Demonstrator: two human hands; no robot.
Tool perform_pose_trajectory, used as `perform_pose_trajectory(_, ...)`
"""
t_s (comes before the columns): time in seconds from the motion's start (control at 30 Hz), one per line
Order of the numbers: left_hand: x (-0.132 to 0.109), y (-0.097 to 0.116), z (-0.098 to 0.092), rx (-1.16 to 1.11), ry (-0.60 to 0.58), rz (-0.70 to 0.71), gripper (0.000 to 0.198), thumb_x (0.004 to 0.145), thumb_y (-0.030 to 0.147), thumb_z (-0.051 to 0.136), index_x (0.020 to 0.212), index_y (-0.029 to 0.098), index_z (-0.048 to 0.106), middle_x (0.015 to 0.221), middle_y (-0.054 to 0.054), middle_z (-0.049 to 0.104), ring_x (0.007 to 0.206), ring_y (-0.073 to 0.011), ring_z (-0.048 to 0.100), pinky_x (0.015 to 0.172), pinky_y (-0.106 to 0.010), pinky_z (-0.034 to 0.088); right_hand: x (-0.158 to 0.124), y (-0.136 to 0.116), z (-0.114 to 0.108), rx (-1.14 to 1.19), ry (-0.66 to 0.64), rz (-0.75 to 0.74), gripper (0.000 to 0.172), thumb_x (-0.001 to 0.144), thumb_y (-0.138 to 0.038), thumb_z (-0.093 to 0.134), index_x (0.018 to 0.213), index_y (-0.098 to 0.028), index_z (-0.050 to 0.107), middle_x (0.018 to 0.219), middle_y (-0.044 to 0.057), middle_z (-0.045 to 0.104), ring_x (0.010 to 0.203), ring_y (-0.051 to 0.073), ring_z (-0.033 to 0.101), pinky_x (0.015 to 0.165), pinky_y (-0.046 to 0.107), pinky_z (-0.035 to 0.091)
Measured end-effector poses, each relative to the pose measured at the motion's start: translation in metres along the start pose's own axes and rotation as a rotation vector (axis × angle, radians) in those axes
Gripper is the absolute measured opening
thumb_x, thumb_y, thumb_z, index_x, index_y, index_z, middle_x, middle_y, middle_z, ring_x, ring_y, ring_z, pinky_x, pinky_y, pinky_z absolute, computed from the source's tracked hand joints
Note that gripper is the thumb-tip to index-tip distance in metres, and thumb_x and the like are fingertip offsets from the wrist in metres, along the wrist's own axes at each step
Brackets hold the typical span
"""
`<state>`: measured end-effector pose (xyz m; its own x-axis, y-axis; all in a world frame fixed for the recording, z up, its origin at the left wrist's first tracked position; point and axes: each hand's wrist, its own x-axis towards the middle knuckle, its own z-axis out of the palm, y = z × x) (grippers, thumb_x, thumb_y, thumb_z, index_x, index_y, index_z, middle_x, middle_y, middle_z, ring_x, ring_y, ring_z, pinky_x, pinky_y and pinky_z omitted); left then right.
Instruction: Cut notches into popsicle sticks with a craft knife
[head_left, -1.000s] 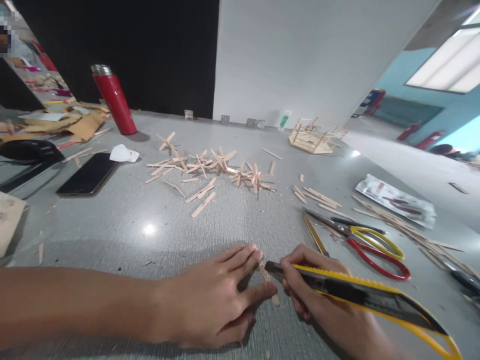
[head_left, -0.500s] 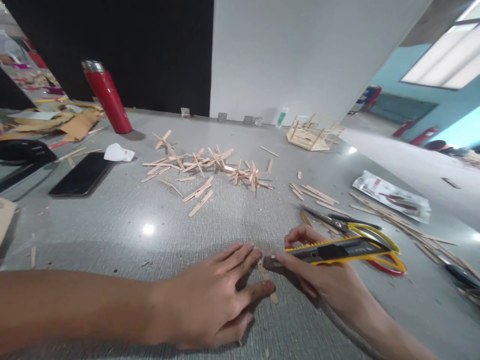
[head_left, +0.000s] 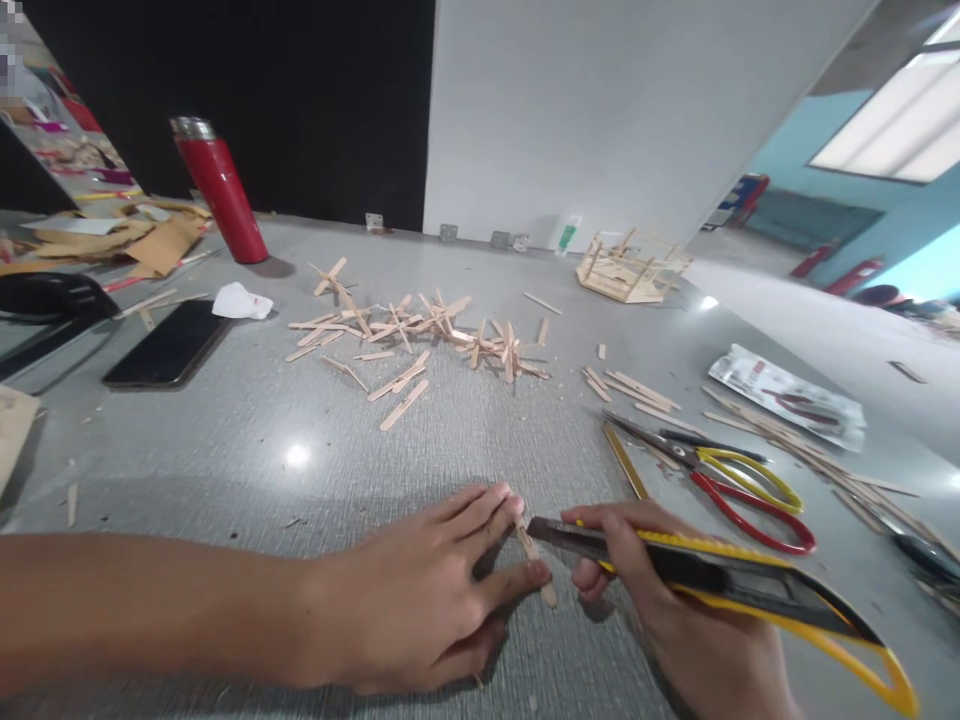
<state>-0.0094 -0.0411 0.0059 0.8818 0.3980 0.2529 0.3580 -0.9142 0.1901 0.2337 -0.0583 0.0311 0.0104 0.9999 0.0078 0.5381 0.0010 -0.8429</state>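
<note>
My left hand (head_left: 420, 590) lies on the grey table with its fingertips pressing a small wooden stick (head_left: 528, 545) down. The stick slants between its thumb and forefinger, and part of it is covered. My right hand (head_left: 660, 590) is closed round a yellow and black utility knife (head_left: 720, 575). The knife's blade points left, with its tip close to the stick; whether it touches cannot be told. Scissors (head_left: 686, 455) with yellow and red handles rest just beyond my right hand, beside a gold-coloured strip (head_left: 625, 458).
Wooden sticks (head_left: 450, 325) are scattered mid-table. At the back stand a red bottle (head_left: 221, 190) and a wooden stick frame (head_left: 626, 275). A phone (head_left: 166, 345) lies on the left, a white packet (head_left: 787, 395) on the right, near more sticks.
My right hand and the knife have shifted down and to the right, and the knife is angled differently, its handle end lower. The scissors' red handle is now uncovered. My left hand has stayed put.
</note>
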Motion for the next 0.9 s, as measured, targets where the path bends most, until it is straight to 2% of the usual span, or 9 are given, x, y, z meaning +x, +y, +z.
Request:
perform_pose_trajectory(0.17, 0.000, 0.000, 0.000, -0.001, 0.003, 0.019, 0.055, 0.104, 0.035, 0.047, 0.152, 0.009, 0.042, 0.159, -0.024, 0.038, 0.152, -0.0364, 0.029, 0.124, -0.051, 0.027, -0.011, -0.010, 0.003, 0.003, 0.007, -0.063, 0.031, 0.089, -0.059, 0.063, 0.088, -0.030, 0.074, 0.075, 0.005, 0.077, 0.063, 0.023, 0.074, 0.055, 0.032, 0.061)
perform_pose_trajectory(0.33, 0.000, 0.000, 0.001, 0.024, 0.007, 0.013, 0.053, 0.103, 0.033, 0.049, 0.152, 0.011, 0.044, 0.159, -0.021, 0.041, 0.153, -0.0347, 0.027, 0.125, -0.048, 0.026, 0.006, -0.008, 0.003, 0.140, 0.001, 0.118, 0.045, 0.090, -0.067, 0.058, 0.085, -0.024, 0.071, 0.059, 0.004, 0.070, 0.052, 0.021, 0.070, 0.052, 0.032, 0.059)
perform_pose_trajectory(0.47, 0.000, 0.001, 0.000, 0.028, 0.007, 0.007, 0.051, 0.104, 0.031, 0.049, 0.152, 0.013, 0.045, 0.160, -0.021, 0.038, 0.153, -0.0345, 0.029, 0.124, -0.047, 0.028, 0.015, 0.002, 0.001, 0.265, -0.024, 0.190, 0.050, 0.085, -0.069, 0.064, 0.088, -0.019, 0.068, 0.059, 0.004, 0.069, 0.051, 0.020, 0.068, 0.050, 0.031, 0.056)
perform_pose_trajectory(0.63, 0.000, 0.001, -0.004, 0.021, -0.018, -0.007, 0.050, 0.105, 0.030, 0.045, 0.152, 0.014, 0.044, 0.160, -0.021, 0.040, 0.153, -0.0342, 0.028, 0.124, -0.048, 0.029, 0.018, 0.011, -0.001, 0.392, -0.082, 0.250, 0.049, 0.087, -0.064, 0.067, 0.096, -0.016, 0.066, 0.063, 0.005, 0.070, 0.052, 0.018, 0.066, 0.050, 0.028, 0.052)
perform_pose_trajectory(0.9, 0.000, 0.000, -0.006, -0.014, -0.024, -0.011, 0.050, 0.104, 0.028, 0.046, 0.152, 0.015, 0.044, 0.161, -0.023, 0.035, 0.153, -0.0360, 0.027, 0.123, -0.048, 0.030, 0.028, 0.014, -0.007, 0.500, -0.202, 0.262, 0.042, 0.089, -0.056, 0.070, 0.093, -0.014, 0.069, 0.064, 0.004, 0.069, 0.055, 0.013, 0.063, 0.051, 0.024, 0.048)
